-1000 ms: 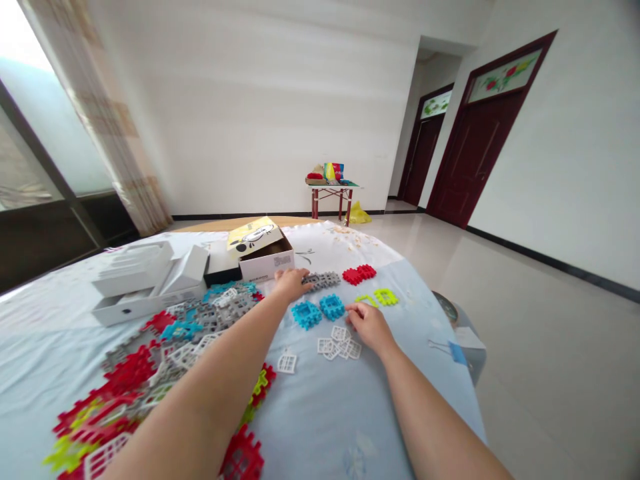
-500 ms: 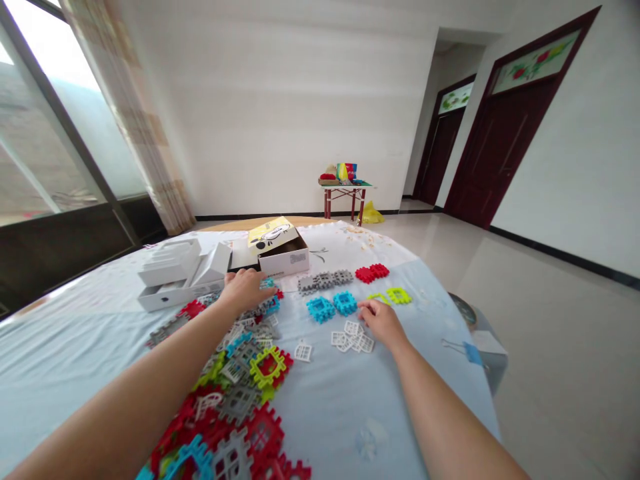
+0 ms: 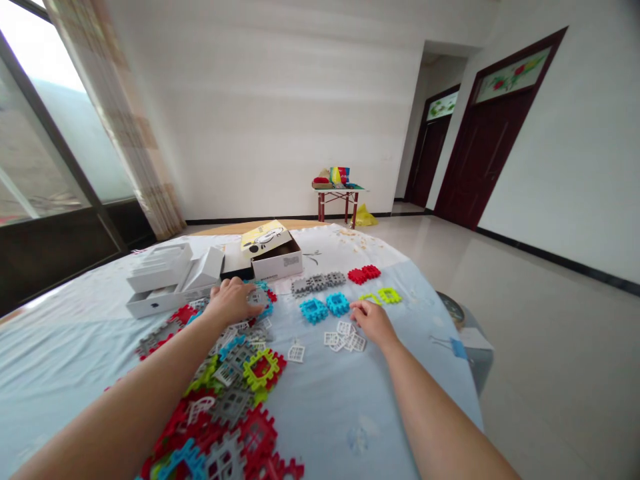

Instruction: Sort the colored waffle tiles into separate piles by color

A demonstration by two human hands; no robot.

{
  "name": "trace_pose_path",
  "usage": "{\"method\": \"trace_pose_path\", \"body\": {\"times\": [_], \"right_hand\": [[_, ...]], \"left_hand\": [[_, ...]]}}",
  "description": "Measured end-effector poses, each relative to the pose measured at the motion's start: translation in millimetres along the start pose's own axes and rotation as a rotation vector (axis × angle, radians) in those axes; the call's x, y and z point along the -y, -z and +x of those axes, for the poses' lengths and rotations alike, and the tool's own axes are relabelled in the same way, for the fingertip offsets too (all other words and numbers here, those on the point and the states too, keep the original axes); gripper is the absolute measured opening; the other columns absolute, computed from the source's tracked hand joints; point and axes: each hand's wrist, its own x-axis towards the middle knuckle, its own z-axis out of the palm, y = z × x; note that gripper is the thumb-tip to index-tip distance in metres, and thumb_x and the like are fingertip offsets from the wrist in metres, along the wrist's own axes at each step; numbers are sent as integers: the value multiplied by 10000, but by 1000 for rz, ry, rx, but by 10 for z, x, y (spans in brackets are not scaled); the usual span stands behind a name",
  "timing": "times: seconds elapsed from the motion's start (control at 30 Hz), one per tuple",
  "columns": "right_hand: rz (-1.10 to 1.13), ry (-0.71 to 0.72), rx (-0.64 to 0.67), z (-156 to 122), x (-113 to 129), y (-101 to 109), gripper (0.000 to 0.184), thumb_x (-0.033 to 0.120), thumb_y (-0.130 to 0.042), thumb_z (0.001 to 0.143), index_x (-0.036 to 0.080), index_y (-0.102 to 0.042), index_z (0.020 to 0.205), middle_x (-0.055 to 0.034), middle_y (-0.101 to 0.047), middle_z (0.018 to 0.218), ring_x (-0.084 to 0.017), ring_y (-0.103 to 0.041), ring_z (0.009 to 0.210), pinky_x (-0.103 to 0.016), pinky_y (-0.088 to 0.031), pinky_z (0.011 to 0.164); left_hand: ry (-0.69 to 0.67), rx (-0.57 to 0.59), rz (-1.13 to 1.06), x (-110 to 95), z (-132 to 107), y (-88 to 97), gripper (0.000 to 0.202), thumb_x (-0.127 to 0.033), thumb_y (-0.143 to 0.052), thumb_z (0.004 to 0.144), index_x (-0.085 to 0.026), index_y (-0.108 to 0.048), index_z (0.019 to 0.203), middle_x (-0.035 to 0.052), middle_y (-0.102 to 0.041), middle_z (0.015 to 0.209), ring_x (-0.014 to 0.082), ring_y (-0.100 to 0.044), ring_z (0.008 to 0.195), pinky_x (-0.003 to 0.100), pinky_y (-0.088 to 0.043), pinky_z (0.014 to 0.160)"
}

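My left hand [image 3: 233, 301] reaches over the far end of a mixed pile of plastic interlocking building tiles, its fingers apart and the fingertips by a grey tile [image 3: 258, 296]. Red, grey, blue and lime tiles overlap in this pile, a lime one [image 3: 261, 370] on top near its right side. To the right, my right hand [image 3: 374, 323] hovers low with loosely bent fingers, nothing visible in them. Its fingertips are between a blue tile [image 3: 338, 304] and a lime tile [image 3: 389, 295]. Just left of it lie several small white window pieces [image 3: 345, 338].
Behind the pile are a white box with lids [image 3: 167, 303] and a yellow-lidded box [image 3: 278, 265]. A grey tile row [image 3: 318, 284] and red tiles [image 3: 364, 274] lie farther back. One white window piece [image 3: 296, 353] lies alone. A stool [image 3: 475, 337] stands beyond the table's right edge.
The view has shifted slightly, moving everything a little left. My left hand has drawn slightly nearer over the pile. My right hand stays in about the same place by the lime tiles.
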Motion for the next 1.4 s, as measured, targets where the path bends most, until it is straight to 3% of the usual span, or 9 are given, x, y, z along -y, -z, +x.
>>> {"method": "trace_pose_path", "body": {"times": [0.13, 0.3, 0.43, 0.7, 0.97, 1.4], "right_hand": [[-7, 4, -9, 1, 14, -2, 262, 250, -421, 753, 176, -632, 890, -17, -663, 695, -133, -594, 641, -223, -438, 623], [-14, -11, -2, -1, 24, 2, 255, 250, -426, 756, 185, -630, 895, -14, -665, 707, -134, -598, 658, -219, -435, 628], [-8, -10, 0, 11, 17, -4, 255, 245, -430, 754, 187, -632, 896, -16, -666, 711, -133, -594, 652, -219, -431, 627], [-28, -23, 0, 25, 31, -5, 253, 230, -427, 757, 180, -632, 896, -15, -668, 717, -127, -593, 658, -213, -425, 631], [-38, -36, 2, 27, 34, -12, 257, 237, -424, 760, 184, -630, 903, -11, -669, 728, -125, -593, 669, -211, -422, 639], [-26, -47, 10, 19, 43, 1, 258, 241, -427, 747, 186, -631, 895, -13, -667, 721, -127, -590, 660, -214, -424, 627]], "left_hand": [[-15, 24, -63, -54, 86, 8, 699, -653, -508, 519, -261, -585, 1093, 104, -544, 1076, 329, -439, 1026, 429, -348, 805], [-48, 26, -123, -320, 271, 16, 712, -643, -477, 570, -231, -545, 1146, 116, -533, 1124, 322, -423, 1063, 406, -352, 818], [-60, 44, -150, -559, 495, -86, 692, -604, -478, 606, -255, -477, 1204, 109, -514, 1172, 304, -405, 1095, 414, -352, 825], [-38, 128, -153, -887, 821, -311, 633, -578, -541, 580, -267, -532, 1131, 119, -521, 1191, 334, -395, 1109, 484, -313, 850], [-57, 203, -172, -890, 870, -394, 639, -503, -567, 579, -272, -498, 1170, 72, -537, 1205, 311, -426, 1106, 454, -312, 877], [-65, 204, -237, -846, 851, -414, 663, -531, -585, 562, -247, -522, 1158, 96, -562, 1184, 316, -452, 1102, 444, -311, 882]]}}
